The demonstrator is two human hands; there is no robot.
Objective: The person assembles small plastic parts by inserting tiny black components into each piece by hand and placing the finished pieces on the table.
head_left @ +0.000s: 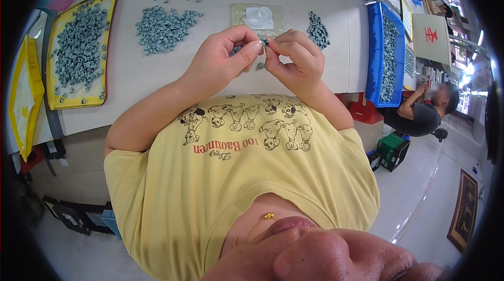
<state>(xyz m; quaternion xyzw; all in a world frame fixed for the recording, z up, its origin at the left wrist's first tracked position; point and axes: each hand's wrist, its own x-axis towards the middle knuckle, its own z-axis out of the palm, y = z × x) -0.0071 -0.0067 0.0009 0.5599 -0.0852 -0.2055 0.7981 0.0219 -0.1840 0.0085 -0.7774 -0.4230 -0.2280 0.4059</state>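
Note:
Close together over the table, my two hands pinch a small dark blue-grey part (264, 42) between their fingertips. My left hand (224, 56) has thumb and forefinger pressed together at its left side. From the other side, my right hand (298, 59) grips it with thumb and fingers; most of the part is hidden by the fingertips. A loose part (260, 65) lies on the table just below the fingers. Beyond the hands is a flat clear bag (237, 14) with a white piece on it. A pile of blue-grey parts (165, 29) spreads left of my left hand.
Right of my hands lies a smaller pile (317, 30). A yellow tray (73, 106) of the same parts is at the left. A blue crate (374, 52) holding many parts stands at the right table edge. Farther right, a person (420, 115) in dark clothes sits.

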